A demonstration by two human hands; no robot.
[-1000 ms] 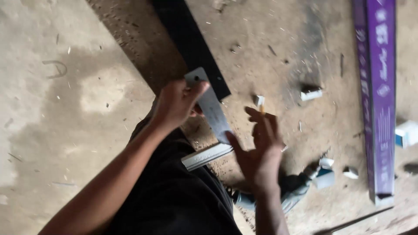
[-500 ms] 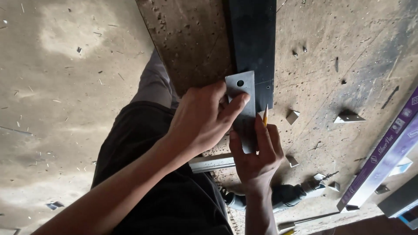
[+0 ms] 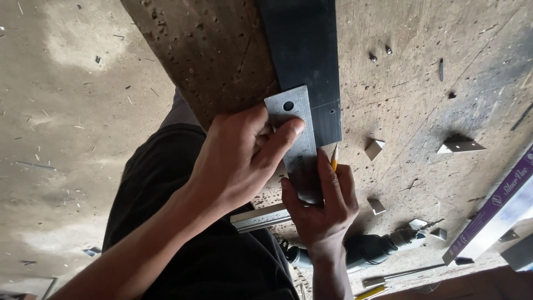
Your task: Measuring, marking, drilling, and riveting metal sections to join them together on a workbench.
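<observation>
With the left hand [image 3: 239, 161] pressing the steel ruler [image 3: 297, 141] flat on the dark bar [image 3: 302, 50] near the desk's [image 3: 422, 100] edge, the right hand [image 3: 322, 205], gripping a pencil [image 3: 334, 157], should mark tight against the ruler's edge.

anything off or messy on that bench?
Yes, minor clutter. Small metal offcuts lie scattered loose across the pitted wooden bench, and a power drill lies on its side by the near edge. The steel ruler, pressed by the left hand, sits slightly angled across the dark bar. Right hand holds a pencil.
</observation>
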